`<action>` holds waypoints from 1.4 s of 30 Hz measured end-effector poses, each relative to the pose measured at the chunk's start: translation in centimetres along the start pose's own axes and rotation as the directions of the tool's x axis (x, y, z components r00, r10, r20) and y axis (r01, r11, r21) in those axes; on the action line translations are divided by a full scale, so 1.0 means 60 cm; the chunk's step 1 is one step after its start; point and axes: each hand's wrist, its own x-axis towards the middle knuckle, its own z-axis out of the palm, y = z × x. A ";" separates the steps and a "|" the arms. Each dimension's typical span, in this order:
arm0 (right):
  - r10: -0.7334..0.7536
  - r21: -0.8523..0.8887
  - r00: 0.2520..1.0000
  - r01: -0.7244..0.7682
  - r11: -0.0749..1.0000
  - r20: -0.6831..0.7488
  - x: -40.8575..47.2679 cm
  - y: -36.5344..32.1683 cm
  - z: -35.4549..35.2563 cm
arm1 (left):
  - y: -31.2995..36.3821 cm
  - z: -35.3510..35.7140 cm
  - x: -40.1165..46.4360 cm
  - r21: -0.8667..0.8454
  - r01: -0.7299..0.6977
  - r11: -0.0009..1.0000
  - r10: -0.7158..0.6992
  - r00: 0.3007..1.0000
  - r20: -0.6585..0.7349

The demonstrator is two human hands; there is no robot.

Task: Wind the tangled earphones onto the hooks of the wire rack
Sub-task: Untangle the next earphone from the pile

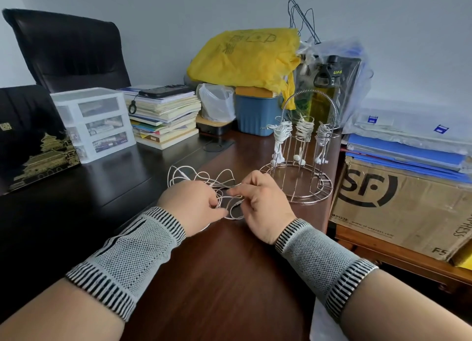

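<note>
Here, both hands work over the near centre of the dark wooden desk (229,264), each wrist covered by a grey knitted wrist sleeve (132,248). The left hand (194,202) has its fingers curled around strands of the tangled earphones (204,179), and the right hand (263,200) pinches a strand of the same white cord between thumb and forefinger; the two hands lie just beside each other with the cord running between them. The remaining loops of the cord spread on the desk just beyond the hands, toward the far left. The wire rack (301,161) stands upright on the desk to the far right of the hands, near the right hand but apart from it. Three of its hooks already carry wound earphones (304,128), with earbuds hanging down inside the frame. Behind the rack stand a blue bin (255,115) and a yellow plastic bag (245,57). A stack of books (163,115) and a clear drawer unit (94,123) occupy the far left. A cardboard box (398,202) sits at the right, beside the desk edge.
</note>
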 end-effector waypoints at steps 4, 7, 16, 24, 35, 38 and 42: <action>0.058 -0.026 0.991 -0.055 0.998 0.124 0.000 -0.005 -0.005 | -0.012 0.007 0.004 -0.262 0.026 0.965 -0.015 0.999 0.043; 0.081 -0.033 0.987 -0.077 0.996 0.141 0.000 -0.003 -0.008 | -0.025 0.001 0.005 -0.398 0.006 0.917 -0.017 1.000 -0.023; 0.272 0.176 0.953 -0.247 0.953 -0.133 0.006 -0.005 -0.031 | 0.005 -0.064 0.021 -0.812 0.044 0.582 -0.124 0.992 -0.035; 0.303 0.361 0.927 -0.210 0.908 -0.222 0.046 -0.033 -0.086 | 0.039 -0.138 0.048 -0.770 -0.062 0.635 -0.102 0.981 -0.162; 0.351 0.577 0.905 -0.425 0.698 0.242 0.097 -0.046 -0.163 | 0.084 -0.172 0.074 -0.912 -0.160 0.377 -0.143 0.963 -0.228; 0.371 0.472 0.856 -0.510 0.719 0.360 0.088 -0.041 -0.173 | 0.077 -0.172 0.077 -0.902 -0.183 0.390 -0.244 0.924 -0.293; 0.464 0.816 0.821 -0.498 0.294 0.334 0.091 -0.043 -0.200 | 0.069 -0.165 0.082 -0.901 -0.153 0.406 -0.327 0.896 -0.299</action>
